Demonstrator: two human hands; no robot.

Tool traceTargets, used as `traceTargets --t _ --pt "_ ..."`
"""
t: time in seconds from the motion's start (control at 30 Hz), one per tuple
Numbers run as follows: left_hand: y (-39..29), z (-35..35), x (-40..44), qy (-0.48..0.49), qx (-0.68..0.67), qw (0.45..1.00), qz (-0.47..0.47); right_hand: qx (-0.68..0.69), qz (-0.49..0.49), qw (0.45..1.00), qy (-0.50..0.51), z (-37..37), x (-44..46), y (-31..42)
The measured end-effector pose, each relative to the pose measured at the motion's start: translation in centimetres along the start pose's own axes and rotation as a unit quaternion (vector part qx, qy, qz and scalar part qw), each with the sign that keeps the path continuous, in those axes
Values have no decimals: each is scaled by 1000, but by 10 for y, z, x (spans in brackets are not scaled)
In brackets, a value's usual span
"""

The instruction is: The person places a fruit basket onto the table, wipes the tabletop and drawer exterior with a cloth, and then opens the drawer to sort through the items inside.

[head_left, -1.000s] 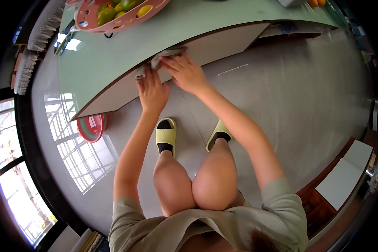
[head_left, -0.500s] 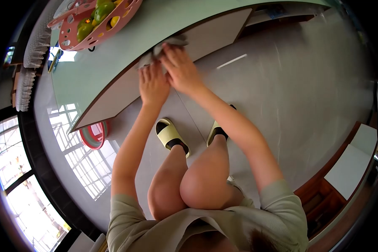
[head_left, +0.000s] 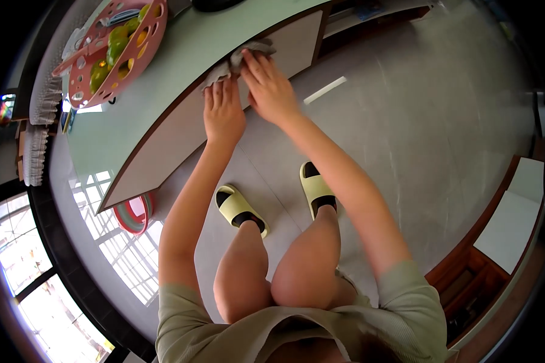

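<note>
Along green-topped cabinet, note grey cloth bunched against pale front panel near top edge, under extended fingers of left hand and right hand, cannot tell whether pinching; probably light, soft, limp, not fragile, best taken by its bunched middle.

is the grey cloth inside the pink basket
No, the grey cloth is at the front edge of the green tabletop, with the left hand and right hand on it, apart from the pink basket.

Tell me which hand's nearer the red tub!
The left hand, at the end of the cloth nearer the red tub; the right hand is farther.
</note>
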State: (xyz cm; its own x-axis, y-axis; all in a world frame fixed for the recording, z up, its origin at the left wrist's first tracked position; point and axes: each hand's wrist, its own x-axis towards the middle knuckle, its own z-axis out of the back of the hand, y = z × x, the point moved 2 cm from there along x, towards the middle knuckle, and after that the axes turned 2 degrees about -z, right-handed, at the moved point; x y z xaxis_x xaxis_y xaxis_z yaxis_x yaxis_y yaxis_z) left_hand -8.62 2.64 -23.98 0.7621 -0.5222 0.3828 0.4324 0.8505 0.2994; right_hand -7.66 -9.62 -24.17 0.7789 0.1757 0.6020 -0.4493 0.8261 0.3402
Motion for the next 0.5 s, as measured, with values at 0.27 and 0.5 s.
traceTargets --t 0.27,0.5 --pt "-50 -12 87 -93 -80 990 -74 23 -89 989 -115 13 15 -85" --pt "-72 -36 104 -95 -41 992 -74 28 -106 984 -143 -6 15 -119"
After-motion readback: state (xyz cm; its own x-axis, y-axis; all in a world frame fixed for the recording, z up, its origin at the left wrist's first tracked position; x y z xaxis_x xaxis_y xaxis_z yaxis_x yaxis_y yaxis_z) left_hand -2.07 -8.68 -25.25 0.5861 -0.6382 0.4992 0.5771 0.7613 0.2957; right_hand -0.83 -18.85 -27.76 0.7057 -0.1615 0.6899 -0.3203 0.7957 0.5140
